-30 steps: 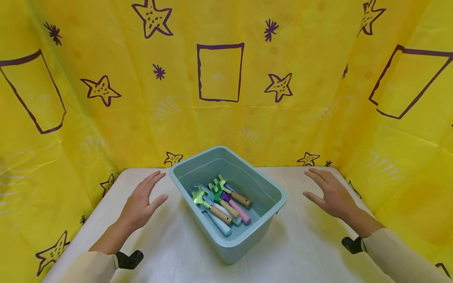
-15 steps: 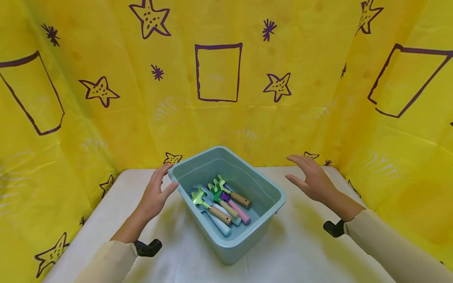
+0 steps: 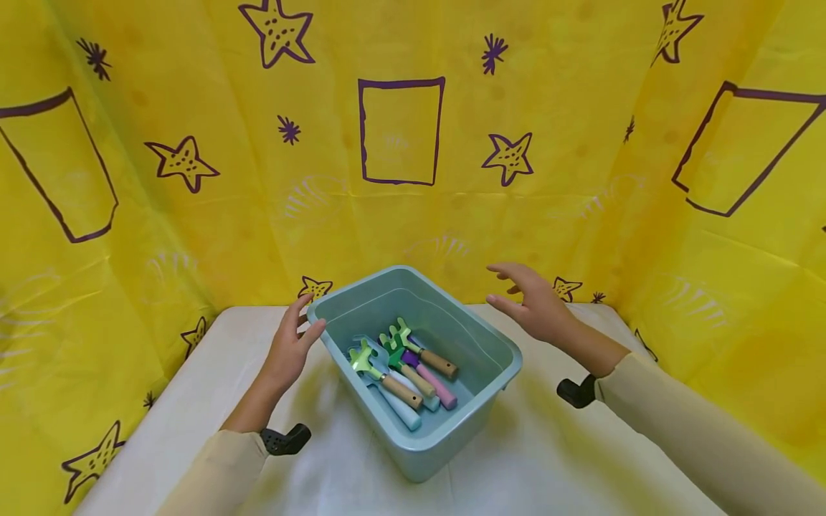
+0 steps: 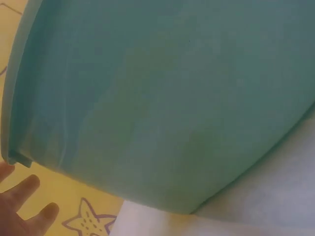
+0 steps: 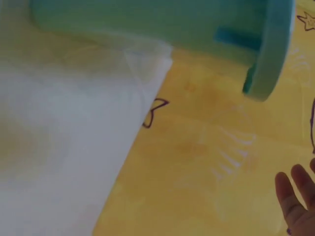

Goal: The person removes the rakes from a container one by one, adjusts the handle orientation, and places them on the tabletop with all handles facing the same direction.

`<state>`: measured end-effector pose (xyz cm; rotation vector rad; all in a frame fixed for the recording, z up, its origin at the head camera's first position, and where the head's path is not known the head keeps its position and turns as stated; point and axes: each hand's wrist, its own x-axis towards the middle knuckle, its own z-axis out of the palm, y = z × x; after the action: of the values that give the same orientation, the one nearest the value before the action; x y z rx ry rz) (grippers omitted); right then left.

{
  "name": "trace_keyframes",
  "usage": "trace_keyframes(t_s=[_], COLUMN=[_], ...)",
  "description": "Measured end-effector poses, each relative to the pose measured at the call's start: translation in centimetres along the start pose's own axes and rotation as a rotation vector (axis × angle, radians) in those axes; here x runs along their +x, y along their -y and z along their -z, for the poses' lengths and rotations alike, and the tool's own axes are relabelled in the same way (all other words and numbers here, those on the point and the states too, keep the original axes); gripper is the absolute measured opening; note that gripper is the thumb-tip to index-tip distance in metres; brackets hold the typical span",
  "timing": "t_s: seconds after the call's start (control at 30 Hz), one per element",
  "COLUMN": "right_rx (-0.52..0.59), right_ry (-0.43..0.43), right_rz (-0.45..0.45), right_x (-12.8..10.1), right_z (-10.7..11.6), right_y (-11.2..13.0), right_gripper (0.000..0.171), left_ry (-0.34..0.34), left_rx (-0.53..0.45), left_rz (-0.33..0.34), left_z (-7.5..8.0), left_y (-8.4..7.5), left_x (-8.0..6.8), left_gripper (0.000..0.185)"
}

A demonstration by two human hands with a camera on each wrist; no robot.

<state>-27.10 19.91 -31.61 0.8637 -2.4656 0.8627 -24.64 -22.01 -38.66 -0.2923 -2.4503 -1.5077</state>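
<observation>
**Bare left hand [image 3: 287,358] arrives at the corner of a pale blue-green, rectangular plastic tub [image 3: 445,446] as the bare right hand [image 3: 538,304] draws nearer**

Over the last second both hands have moved inward. The left has come in from well apart to the tub's left corner, where in the head view its thumb and fingertips lie at the rim; whether they touch it, I cannot tell. Its fingers are relaxed and slightly bent, wrapped round nothing. The right has travelled further, from well to the side to near the far right edge. It hangs apart from the tub — fingers loose, thumb spread, nothing held.

The tub itself has not shifted. It stands cornerwise on the white cloth-covered table [image 3: 516,466], before the yellow sheeting printed with purple stars [image 3: 400,215]. The small tools inside lie as they did: two light green forks with brown wooden handles, one nearer the left wall [image 3: 386,380] and one farther right [image 3: 421,352]; a dark green tool with a pale wooden handle [image 3: 408,371]; a purple tool with a pink handle [image 3: 439,387]; and pale blue handles, one in front [image 3: 401,408].

So the work looks to be at the approach — the hands now flank the tub, yet no firm hold shows.
</observation>
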Motion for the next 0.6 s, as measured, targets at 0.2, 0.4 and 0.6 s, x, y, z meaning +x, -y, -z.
trace_keyframes(t_s=[0.2, 0.4, 0.6], right_rx=[0.139, 0.251, 0.423], right_ry=[0.084, 0.209, 0.424], right_rz=[-0.082, -0.168, -0.271], right_x=[2.4, 4.8, 7.1], right_z=[-0.5, -1.0, -1.7], right_y=[1.6, 3.2, 4.4], right_gripper=[0.051, 0.055, 0.055], left_ry=[-0.009, -0.030, -0.061], left_rx=[-0.085, -0.153, -0.194], left_rz=[0.039, 0.110, 0.133], left_z=[-0.8, -1.4, -2.0], left_y=[0.0, -0.3, 0.4], left_x=[0.3, 0.6, 0.9], left_gripper=[0.064, 0.074, 0.078])
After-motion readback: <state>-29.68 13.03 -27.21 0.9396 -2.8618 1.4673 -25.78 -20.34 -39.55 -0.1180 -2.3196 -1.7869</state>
